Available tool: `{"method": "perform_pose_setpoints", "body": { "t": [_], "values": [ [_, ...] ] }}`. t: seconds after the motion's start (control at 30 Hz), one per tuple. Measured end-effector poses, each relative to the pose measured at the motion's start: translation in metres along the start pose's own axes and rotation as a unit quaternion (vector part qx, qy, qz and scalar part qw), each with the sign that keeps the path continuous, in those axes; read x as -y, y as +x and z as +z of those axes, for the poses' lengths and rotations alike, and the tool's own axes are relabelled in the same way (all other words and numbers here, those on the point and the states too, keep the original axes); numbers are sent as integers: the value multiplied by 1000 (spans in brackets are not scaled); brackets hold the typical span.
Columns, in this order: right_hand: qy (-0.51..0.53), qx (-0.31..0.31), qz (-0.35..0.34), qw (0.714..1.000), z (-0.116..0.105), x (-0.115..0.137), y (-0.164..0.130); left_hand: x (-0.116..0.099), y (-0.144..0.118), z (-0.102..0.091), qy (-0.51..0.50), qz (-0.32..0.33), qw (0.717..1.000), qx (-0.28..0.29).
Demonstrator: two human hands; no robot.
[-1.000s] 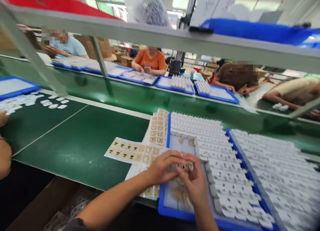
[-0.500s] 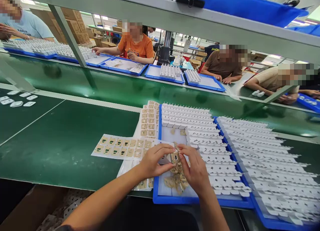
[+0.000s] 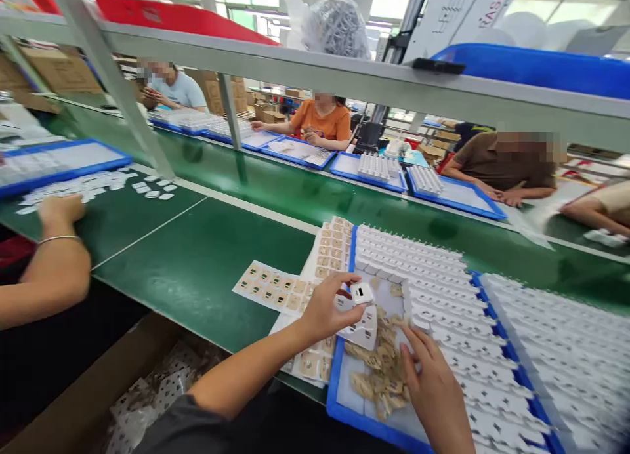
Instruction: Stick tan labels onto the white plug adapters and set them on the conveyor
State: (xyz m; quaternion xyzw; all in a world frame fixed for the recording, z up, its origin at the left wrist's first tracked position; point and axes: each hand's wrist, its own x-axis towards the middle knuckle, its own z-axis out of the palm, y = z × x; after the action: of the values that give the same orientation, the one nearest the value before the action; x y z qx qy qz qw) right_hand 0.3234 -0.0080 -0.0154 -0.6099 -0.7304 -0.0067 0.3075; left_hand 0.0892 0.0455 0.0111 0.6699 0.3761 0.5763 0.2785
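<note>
— Two hands were pinched together on one small part half a second ago; what's different now?

— They've split. The left hand (image 3: 327, 309) has lifted a small white plug-shaped part (image 3: 361, 292), pinched between thumb and fingertips, its dark slot facing up. The right hand (image 3: 430, 385) has dropped into the blue tray (image 3: 344, 414), fingers spread and clasping nothing, resting on the heap of tan peeled backings (image 3: 377, 369).

— So what do you make of it?

— My guess is one piece is finished: the part is clear of the pile and held just above the tray's near left corner, beside the label sheets (image 3: 275, 290).

— And the surface?

— Green desk (image 3: 197, 264), a conveyor-like strip with white lines. Rows of white parts (image 3: 433, 290) fill the tray's far side, and a second tray sits to the right of it.

— Anyone else?

— A neighbour's arm (image 3: 49, 270) with a thin bracelet reaches toward loose white pieces (image 3: 88, 185) at the left. Across the belt, several people sit at their own blue trays. An overhead shelf (image 3: 344, 73) holds a red bin and a blue bin.
</note>
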Motion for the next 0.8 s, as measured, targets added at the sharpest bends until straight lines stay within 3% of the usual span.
{"method": "perform_pose_setpoints", "body": {
  "t": [0.1, 0.17, 0.3, 0.4, 0.5, 0.63, 0.8],
  "values": [
    [17, 19, -8, 1000, 13, -5, -2, -11, 7, -29, 20, -6, 999, -45],
    [48, 23, -49, 997, 21, -5, -1, -7, 12, -61, 70, -27, 994, -84],
    [94, 56, -145, 983, 42, 1, 6, 36, 21, -152, 170, -182, 948, -197],
    [96, 57, -209, 971, 61, 2, 8, 74, 26, -227, 226, -245, 902, -275],
    [75, 27, -248, 966, 75, -3, 9, 99, 26, -280, 285, -294, 850, -331],
    [75, 23, -232, 970, 81, -4, 8, 118, 22, -304, 337, -342, 805, -349],
    [97, 51, -164, 980, 71, 15, 3, 118, 20, -298, 393, -343, 788, -328]
  ]
}}
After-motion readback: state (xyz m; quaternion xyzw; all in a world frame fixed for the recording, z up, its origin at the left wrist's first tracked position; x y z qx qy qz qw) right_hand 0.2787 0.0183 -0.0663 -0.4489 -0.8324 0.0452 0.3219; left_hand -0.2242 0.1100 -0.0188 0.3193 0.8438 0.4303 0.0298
